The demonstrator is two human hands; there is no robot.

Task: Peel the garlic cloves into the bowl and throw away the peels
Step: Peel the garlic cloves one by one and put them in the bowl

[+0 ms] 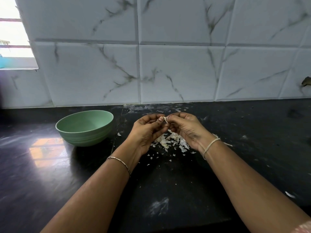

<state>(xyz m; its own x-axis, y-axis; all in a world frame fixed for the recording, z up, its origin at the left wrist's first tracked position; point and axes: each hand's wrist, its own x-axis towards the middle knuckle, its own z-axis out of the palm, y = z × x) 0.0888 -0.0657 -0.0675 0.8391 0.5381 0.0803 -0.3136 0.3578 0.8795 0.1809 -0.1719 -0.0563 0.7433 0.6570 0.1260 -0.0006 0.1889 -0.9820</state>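
We face a marbled tile wall (168, 64), and below it a black desk (168, 182) fills the lower half of the view, dusted with pale flecks. A bright window (13, 39) sits at 10 o'clock. A green bowl (87, 137) stands upright on the desk, at 9 o'clock from our hands and well apart from them.

Our left hand (148, 130) and right hand (186, 128) meet above the middle of the desk, fingers curled inward, fingertips touching. Both pinch the same clove (165, 118) between thumb and fingers; it is held off the desk at the 12 o'clock end of the hands, right where they join. Only a pale sliver of it shows, so we cannot tell how much skin is on it.

A loose heap of peels (170, 140) lies on the desk at 6 o'clock from the clove, under and between the hands, with small scraps scattered toward us.

A thin bracelet (119, 161) circles the left wrist, a pale thread (210, 145) the right.
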